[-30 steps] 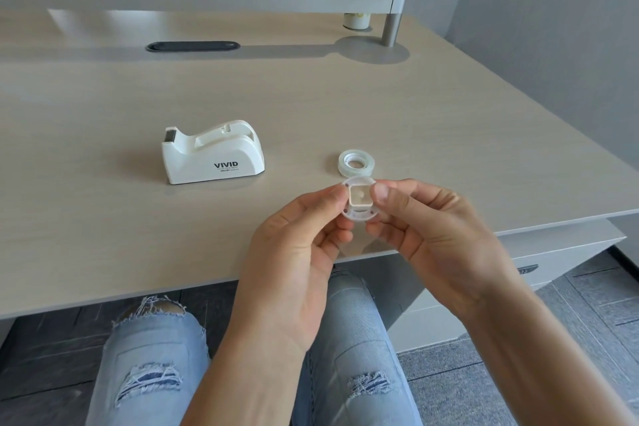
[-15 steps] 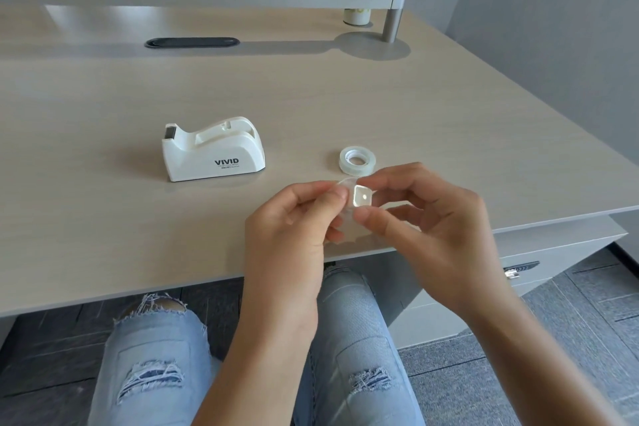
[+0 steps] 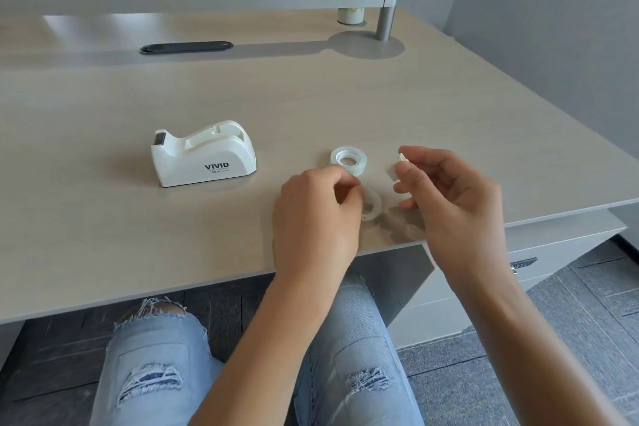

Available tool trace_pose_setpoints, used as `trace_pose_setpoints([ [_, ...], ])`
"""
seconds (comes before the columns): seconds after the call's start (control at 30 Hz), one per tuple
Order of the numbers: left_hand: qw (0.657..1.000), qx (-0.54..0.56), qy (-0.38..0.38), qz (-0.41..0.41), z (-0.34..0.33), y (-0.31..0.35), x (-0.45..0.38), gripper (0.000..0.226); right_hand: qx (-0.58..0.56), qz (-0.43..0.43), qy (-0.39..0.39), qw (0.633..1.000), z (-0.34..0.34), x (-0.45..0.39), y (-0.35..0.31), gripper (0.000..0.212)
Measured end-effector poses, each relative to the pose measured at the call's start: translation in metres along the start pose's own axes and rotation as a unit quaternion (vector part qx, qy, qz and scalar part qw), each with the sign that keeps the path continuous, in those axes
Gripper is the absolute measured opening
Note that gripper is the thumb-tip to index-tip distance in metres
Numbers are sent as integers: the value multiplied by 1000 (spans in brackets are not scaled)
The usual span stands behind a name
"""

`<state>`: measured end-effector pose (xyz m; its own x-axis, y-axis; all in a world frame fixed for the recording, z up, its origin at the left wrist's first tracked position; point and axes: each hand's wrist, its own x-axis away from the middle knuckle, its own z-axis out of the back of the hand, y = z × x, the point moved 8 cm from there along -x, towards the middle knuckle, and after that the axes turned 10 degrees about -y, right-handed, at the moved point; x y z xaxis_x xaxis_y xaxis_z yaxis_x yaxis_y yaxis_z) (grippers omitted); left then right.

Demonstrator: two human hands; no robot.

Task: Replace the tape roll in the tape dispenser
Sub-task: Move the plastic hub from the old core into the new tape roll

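Pale wood surface (image 3: 103,235), white dispenser (image 3: 204,154) at centre-left, tape roll (image 3: 348,160) lying flat beside it, left hand (image 3: 316,221) pinching clear ring (image 3: 372,207), right hand (image 3: 449,197) fingers (image 3: 403,171) grasping white hub (image 3: 392,171)

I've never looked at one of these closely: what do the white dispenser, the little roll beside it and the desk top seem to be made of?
The tape dispenser looks like moulded white plastic, smooth and slightly glossy, with printed lettering. The tape roll seems to be clear, shiny tape wound on a pale core; the desk shows through it. The desk has a matte, pale wood-grain surface, probably laminate rather than solid wood.
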<state>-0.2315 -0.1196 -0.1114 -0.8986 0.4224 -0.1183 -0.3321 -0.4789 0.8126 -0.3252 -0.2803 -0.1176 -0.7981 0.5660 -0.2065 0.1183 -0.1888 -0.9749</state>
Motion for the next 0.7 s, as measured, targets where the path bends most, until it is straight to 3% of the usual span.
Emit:
trace_pose_setpoints([
  [0.33, 999, -43, 0, 7, 2, 0, -23, 29, 10, -11, 0, 1000, 1, -5, 8, 10],
  [0.53, 987, -153, -39, 28, 3, -5, -43, 58, -2, -31, -18, 999, 0, -10, 10, 8],
  [0.7, 969, -231, -83, 42, -6, -2, -59, 56, -11, -35, -24, 999, 1, -9, 11, 8],
])
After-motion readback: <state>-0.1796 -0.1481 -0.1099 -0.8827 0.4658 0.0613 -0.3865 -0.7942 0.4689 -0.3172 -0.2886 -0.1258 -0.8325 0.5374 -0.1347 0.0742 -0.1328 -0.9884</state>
